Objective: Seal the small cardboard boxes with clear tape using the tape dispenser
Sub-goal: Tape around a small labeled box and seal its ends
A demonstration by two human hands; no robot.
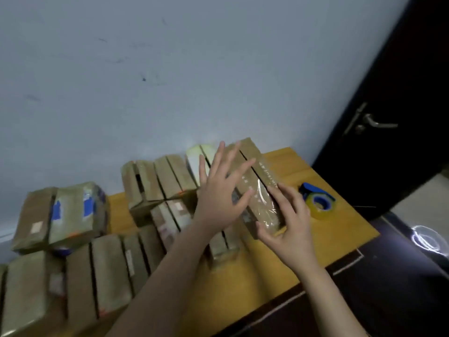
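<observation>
The small cardboard box [255,171] is tilted above the right part of the table [255,283], with a strip of clear tape glinting along its top seam. The left hand [218,190] is released, its fingers spread straight and laid flat across the box's left side. The right hand [289,220] grasps the box's near end, thumb below and fingers curved over the taped edge. Just to the right of it, the blue tape dispenser [318,200] lies on the table, untouched. More boxes crowd the table on the left: a row behind the hands [160,183], a near row [97,276], and a taped stack [60,215]. A dark door [401,69] with a metal handle [379,122] stands to the right.
</observation>
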